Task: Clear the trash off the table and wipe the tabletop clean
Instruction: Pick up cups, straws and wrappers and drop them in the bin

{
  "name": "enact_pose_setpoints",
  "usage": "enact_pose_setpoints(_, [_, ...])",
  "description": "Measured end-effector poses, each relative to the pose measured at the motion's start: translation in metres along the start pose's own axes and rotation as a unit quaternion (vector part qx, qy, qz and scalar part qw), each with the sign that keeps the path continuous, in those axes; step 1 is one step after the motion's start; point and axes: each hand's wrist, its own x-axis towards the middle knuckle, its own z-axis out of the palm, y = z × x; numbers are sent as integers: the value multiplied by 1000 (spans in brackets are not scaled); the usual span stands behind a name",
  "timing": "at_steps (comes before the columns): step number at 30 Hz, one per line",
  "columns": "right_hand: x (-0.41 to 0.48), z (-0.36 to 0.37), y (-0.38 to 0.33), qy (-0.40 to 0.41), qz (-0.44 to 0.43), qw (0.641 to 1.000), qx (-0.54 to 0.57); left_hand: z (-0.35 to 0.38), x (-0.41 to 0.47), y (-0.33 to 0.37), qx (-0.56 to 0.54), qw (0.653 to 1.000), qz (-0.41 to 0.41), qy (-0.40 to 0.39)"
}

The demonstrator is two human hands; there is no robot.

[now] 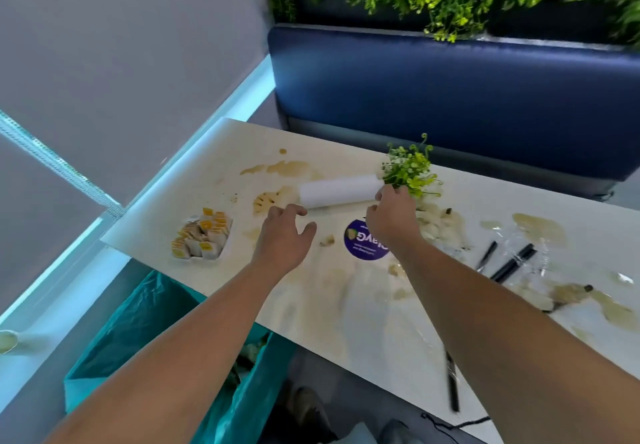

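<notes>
Head view: a teal bin bag gapes below the table edge at 7 o'clock, with crumpled waste just visible inside. At the left hand's 9 o'clock, a white tray holds yellow-and-white sachets. A white paper roll lies on its side mid-table among brown spills.

The left hand hovers at the roll's 7 o'clock, fingers spread, empty. The right hand curls its fingers at the roll's 3 o'clock end, beside a green sprig. Whether it grips either, I cannot tell. Black straws lie at its 4 o'clock.
</notes>
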Motion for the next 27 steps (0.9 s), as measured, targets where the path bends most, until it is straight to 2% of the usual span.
enact_pose_setpoints(12, [-27, -107, 165, -23, 81, 991, -100, 108, -16, 108, 41, 988, 87, -118])
enact_pose_setpoints(16, [-40, -127, 210, -22, 116, 989, -91, 136, -17, 130, 62, 983, 98, -140])
enact_pose_setpoints(27, [-43, -103, 261, -95, 113, 983, -112, 180, -8, 150, 93, 972, 138, -163])
